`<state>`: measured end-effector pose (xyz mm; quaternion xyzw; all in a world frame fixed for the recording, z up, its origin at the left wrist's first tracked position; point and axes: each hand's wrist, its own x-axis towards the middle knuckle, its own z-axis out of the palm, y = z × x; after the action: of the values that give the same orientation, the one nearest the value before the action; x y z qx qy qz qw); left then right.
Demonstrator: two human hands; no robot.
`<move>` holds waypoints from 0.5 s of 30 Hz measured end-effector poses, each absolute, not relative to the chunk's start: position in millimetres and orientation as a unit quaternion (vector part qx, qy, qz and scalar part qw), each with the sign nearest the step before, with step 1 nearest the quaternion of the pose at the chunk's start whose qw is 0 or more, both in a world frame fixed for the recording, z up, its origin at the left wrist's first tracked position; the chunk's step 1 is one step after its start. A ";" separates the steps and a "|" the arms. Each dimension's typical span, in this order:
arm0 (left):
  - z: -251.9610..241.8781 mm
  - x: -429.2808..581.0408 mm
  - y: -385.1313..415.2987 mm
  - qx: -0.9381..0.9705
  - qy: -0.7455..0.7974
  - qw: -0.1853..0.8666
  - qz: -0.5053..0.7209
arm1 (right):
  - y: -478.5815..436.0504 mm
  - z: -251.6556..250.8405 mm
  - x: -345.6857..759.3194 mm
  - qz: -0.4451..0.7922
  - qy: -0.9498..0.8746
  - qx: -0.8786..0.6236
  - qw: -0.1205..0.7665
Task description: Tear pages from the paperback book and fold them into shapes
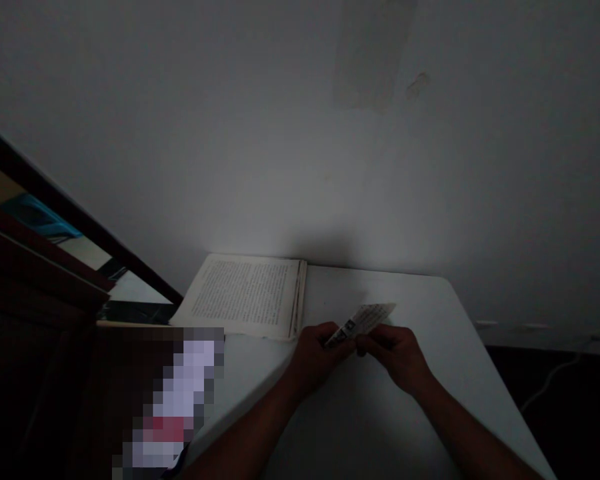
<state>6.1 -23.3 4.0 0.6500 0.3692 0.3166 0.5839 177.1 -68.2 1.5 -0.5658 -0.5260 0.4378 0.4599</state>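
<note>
Between my two hands is a folded piece of printed paper, narrow and slanting up to the right above the white table. My left hand grips its lower left end, thumb in front. The fingers of my right hand pinch its lower edge close to my left thumb. Dark printed marks show at the paper's left end and small text along the rest. Left of my hands lies a stack of printed pages, text side up. My fingertips behind the paper are hidden.
The table meets a grey wall at its far side. A pixelated bright object sits at the left edge. Dark wooden furniture stands at the far left, with a blue item behind its rail. A pale cable runs at the right.
</note>
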 end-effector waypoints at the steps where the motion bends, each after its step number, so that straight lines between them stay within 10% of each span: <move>1: 3.9 6.0 -23.2 0.648 0.365 0.588 0.317 | -68.5 1.4 178.5 0.442 -0.525 -0.565 0.458; 15: 3.5 7.4 -20.8 0.627 0.396 0.589 0.321 | -68.0 -3.9 176.8 0.497 -0.501 -0.543 0.455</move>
<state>7.4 -20.8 3.5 0.6273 0.3960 0.3209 0.5888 176.8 -68.0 -3.9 -0.5429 -0.5008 0.4972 0.4552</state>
